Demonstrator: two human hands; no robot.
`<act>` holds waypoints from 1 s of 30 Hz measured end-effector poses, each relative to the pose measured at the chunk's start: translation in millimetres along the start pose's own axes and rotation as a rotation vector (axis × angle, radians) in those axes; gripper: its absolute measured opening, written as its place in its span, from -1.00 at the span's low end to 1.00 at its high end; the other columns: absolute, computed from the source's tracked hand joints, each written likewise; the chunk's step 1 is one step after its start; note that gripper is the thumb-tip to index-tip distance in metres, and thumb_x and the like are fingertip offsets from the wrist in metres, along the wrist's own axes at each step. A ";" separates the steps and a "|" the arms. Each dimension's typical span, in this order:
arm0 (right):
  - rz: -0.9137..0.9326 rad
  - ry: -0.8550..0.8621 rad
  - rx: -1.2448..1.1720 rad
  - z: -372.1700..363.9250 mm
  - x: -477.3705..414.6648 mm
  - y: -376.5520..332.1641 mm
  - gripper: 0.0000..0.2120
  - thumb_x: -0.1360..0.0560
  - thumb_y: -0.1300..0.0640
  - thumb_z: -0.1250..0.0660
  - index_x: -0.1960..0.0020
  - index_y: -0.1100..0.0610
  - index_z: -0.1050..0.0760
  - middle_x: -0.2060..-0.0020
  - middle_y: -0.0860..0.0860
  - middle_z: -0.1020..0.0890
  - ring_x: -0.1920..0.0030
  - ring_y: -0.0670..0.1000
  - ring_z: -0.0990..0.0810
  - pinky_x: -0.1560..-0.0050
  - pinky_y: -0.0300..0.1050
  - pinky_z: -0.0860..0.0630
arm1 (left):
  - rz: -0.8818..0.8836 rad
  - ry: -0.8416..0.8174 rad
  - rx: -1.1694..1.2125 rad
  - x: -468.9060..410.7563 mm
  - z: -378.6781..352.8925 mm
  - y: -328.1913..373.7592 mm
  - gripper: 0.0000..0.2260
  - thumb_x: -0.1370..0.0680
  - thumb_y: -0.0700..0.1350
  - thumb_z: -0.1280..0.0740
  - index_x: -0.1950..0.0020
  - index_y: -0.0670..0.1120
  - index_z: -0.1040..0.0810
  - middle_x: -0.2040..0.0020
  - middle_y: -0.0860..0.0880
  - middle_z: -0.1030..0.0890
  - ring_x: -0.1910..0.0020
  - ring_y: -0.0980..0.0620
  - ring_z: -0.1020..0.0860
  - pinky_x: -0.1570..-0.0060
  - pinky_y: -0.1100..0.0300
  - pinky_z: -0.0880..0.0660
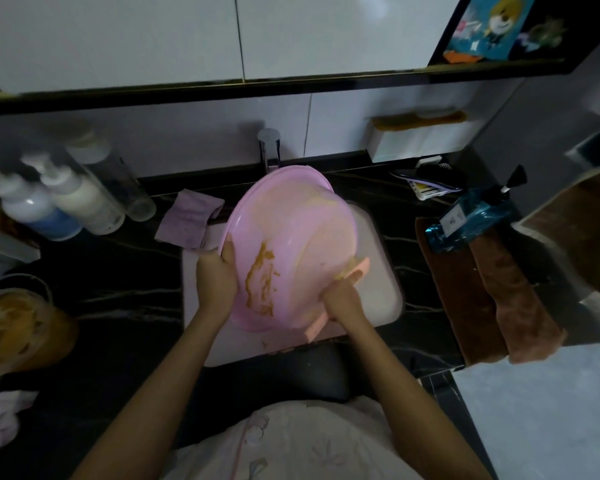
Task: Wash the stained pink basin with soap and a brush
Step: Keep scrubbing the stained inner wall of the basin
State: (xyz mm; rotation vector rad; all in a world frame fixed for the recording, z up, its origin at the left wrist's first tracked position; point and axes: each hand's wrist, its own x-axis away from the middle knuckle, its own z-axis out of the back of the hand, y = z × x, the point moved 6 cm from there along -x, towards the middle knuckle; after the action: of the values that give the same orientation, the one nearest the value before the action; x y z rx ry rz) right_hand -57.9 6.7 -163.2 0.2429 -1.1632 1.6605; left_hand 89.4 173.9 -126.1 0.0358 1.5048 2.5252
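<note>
**Head view.** We find the pink basin held on edge over the white sink, its upper rim just below the tap and its lower edge down inside the sink. The left hand grips the rim at the lower left, fingers curled over the flange. The right hand is wrapped around the pink brush and presses it against the lower right wall of the basin. A brown-yellow stain runs down the wall between the two hands, and a paler yellow film shows near the top.

**Handling.** We judge the basin to be thin moulded plastic: light, somewhat flexible under brush pressure, and slippery once soap and water are on it. We take hold at the rolled rim, the stiffest part, and oppose the brush force from the other side, as the left hand does here.

**Orientation.** The basin is round, so it has no long axis of its own. The rim flange runs from the left hand up toward the tap, and the body bulges toward the lower right. We judge that the mouth faces up and left, away from us, but the translucent plastic leaves this uncertain. The brush lies diagonally, from upper right to lower left.

**Surroundings.** On the dark counter we note a pink cloth left of the sink, pump bottles farther left, and brown towels to the right.
</note>
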 end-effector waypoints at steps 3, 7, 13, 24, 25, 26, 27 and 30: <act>0.120 -0.133 0.000 -20.4 28.2 -7.5 -0.22 -0.59 0.19 -0.09 -0.45 0.17 0.50 -0.30 0.27 -0.43 -0.19 0.23 -0.49 -0.05 -0.10 -0.43 | -0.017 -0.002 -0.057 -0.5 0.3 6.4 -0.55 -0.63 -0.09 -0.13 0.49 -0.04 -0.24 0.53 0.04 -0.29 0.54 0.14 -0.25 0.54 0.31 -0.16; 0.370 0.021 0.061 5.7 19.7 -48.0 -0.20 -0.58 0.17 -0.09 -0.45 0.04 0.52 0.17 0.12 -0.57 0.24 0.11 -0.55 0.23 -0.11 -0.44 | -0.022 0.012 -0.013 -2.1 2.4 8.1 -0.55 -0.63 -0.11 -0.13 0.49 -0.04 -0.25 0.53 0.04 -0.30 0.54 0.14 -0.26 0.57 0.39 -0.20; 0.059 -0.101 0.071 4.3 -2.6 9.1 -0.26 -0.59 0.00 -0.02 -0.44 -0.05 0.54 -0.30 0.26 -0.42 -0.05 0.23 -0.54 0.03 0.08 -0.56 | 0.017 0.014 -0.037 0.0 3.5 2.7 -0.54 -0.63 -0.08 -0.13 0.49 -0.09 -0.29 0.55 0.01 -0.30 0.55 0.11 -0.26 0.55 0.31 -0.18; 0.511 0.024 -0.232 94.2 19.7 -42.9 -0.36 -0.55 0.15 -0.18 -0.41 -0.39 -0.01 -0.25 -0.10 -0.44 0.15 -0.10 -0.43 0.28 -0.27 -0.37 | -0.044 -0.042 0.033 -8.5 14.1 1.8 -0.74 -0.58 -0.18 -0.25 0.33 -0.14 -0.44 0.40 -0.12 -0.46 0.41 0.09 -0.37 0.39 0.27 -0.30; 0.525 0.014 -0.188 94.0 17.1 -47.8 -0.43 -0.56 0.07 -0.18 -0.38 -0.41 -0.03 -0.26 -0.06 -0.46 0.16 -0.15 -0.41 0.28 -0.29 -0.36 | -0.065 -0.034 0.014 -9.9 15.9 6.5 -0.81 -0.56 -0.23 -0.26 0.26 -0.15 -0.47 0.35 -0.12 -0.49 0.38 0.07 -0.40 0.36 0.27 -0.31; 0.531 0.011 -0.146 95.8 15.4 -54.2 -0.49 -0.57 -0.03 -0.17 -0.38 -0.42 -0.05 -0.27 -0.03 -0.47 0.18 -0.18 -0.40 0.29 -0.28 -0.38 | -0.078 -0.037 -0.003 -12.0 15.7 12.6 -0.89 -0.55 -0.28 -0.25 0.17 -0.17 -0.51 0.30 -0.10 -0.51 0.33 0.04 -0.43 0.34 0.28 -0.33; 0.536 0.013 -0.109 96.9 12.8 -59.4 -0.54 -0.58 -0.10 -0.14 -0.39 -0.41 -0.06 -0.30 -0.02 -0.46 0.13 -0.17 -0.43 0.26 -0.25 -0.43 | -0.082 -0.054 -0.015 -13.6 14.8 17.6 -0.90 -0.53 -0.31 -0.23 0.06 -0.19 -0.53 0.24 -0.09 -0.53 0.27 0.01 -0.45 0.31 0.28 -0.34; 0.608 0.034 0.020 93.2 5.9 -74.5 -0.58 -0.62 -0.09 -0.05 -0.46 -0.26 -0.10 -0.35 -0.01 -0.44 -0.10 -0.09 -0.45 0.02 -0.19 -0.42 | -0.090 -0.101 -0.067 -17.2 9.4 28.3 -0.78 -0.47 -0.35 -0.18 -0.05 -0.23 -0.51 0.19 -0.14 -0.55 0.21 -0.06 -0.47 0.32 0.18 -0.33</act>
State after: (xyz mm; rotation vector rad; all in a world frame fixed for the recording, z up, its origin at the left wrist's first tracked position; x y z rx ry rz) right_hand -33.3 -63.6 -69.8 -0.1459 -1.2705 2.1900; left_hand 102.8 165.8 -95.5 0.0822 1.3531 2.4619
